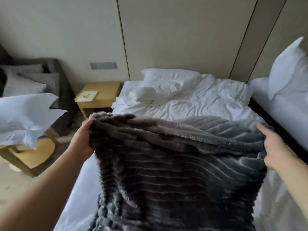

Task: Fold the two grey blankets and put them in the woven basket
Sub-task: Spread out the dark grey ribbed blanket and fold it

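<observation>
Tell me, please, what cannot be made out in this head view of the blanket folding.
Woven basket and second blanket: not seen in the head view.
Grey blanket: lower part cut off by the bottom edge.
Left hand: fingers hidden under the blanket it holds.
Right hand: motion-blurred; its grip on the blanket edge is unclear.
Paper on the bedside table: print too small.

Dark grey ribbed blanket; white rumpled bed sheet; white pillows; yellow wooden nightstand.
</observation>
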Tool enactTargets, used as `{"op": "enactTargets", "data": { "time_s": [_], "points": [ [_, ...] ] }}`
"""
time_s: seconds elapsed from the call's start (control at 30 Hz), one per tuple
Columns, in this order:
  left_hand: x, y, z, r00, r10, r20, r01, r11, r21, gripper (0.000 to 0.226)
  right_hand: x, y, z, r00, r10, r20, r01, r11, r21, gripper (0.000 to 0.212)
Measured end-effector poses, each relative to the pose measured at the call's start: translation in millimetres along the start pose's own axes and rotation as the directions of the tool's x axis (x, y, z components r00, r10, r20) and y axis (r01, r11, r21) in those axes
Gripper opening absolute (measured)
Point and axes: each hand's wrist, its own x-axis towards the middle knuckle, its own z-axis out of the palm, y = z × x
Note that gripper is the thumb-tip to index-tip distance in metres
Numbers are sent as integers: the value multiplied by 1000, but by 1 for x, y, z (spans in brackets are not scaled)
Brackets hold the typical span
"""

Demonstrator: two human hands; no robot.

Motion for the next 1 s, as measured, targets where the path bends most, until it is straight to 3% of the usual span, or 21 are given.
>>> {"op": "enactTargets", "data": {
  "time_s": [0.1,0.17,0.2,0.23,0.3,0.33,0.37,0.4,0.43,0.5,0.57,0.63,0.7,0.77,0.8,0.87,0.93,1.0],
  "points": [
    [-37,-15,-13,992,-121,-18,122,988,98,42,-22,43,-34,984,174,43,-154,941,-301,18],
    [-65,-49,-33,930,-263,-259,335,895,295,34,-42,90,-57,940,342,15,-298,839,-456,16],
    [-79,-68,-42,864,-319,-390,474,777,415,29,-51,115,-70,902,431,-3,-363,757,-543,19],
    [-94,-86,-51,781,-422,-461,622,594,510,28,-63,137,-80,855,518,-18,-406,649,-643,24],
    [-129,-114,-64,566,-662,-491,777,230,586,26,-86,178,-100,756,653,-38,-393,407,-825,26],
    [-142,-122,-68,496,-713,-495,787,128,604,23,-95,192,-106,731,680,-54,-341,296,-892,21],
    [-151,-126,-70,484,-724,-491,775,94,625,21,-103,201,-110,741,667,-76,-286,211,-935,14],
    [-155,-128,-71,532,-699,-478,752,131,646,21,-106,205,-110,772,630,-87,-269,199,-942,6],
    [-156,-126,-71,610,-640,-467,721,205,662,17,-108,203,-105,818,568,-93,-280,251,-926,5],
    [-147,-115,-69,768,-424,-480,627,348,697,7,-100,185,-90,911,385,-148,-331,470,-818,16],
    [-129,-96,-60,870,-210,-446,486,518,704,11,-93,151,-69,966,145,-216,-253,714,-653,18],
    [-114,-75,-42,922,-69,-380,311,717,624,15,-91,107,-49,959,-87,-271,-64,861,-504,9],
    [-105,-55,-27,927,10,-374,189,850,492,15,-97,68,-37,928,-264,-264,166,925,-341,29],
    [-104,-44,-20,935,11,-356,134,915,381,18,-115,47,-35,907,-379,-184,351,922,-165,47],
    [-107,-45,-20,943,22,-332,112,919,378,16,-124,47,-36,903,-410,-127,389,907,-163,50],
    [-119,-62,-25,954,47,-295,105,871,480,13,-138,69,-42,924,-383,-9,351,854,-385,47],
    [-136,-94,-43,939,79,-334,179,719,672,20,-150,114,-55,976,-216,19,186,786,-590,42],
    [-160,-127,-68,919,5,-395,339,503,795,23,-166,165,-74,999,39,0,-27,699,-715,40]
  ]
}}
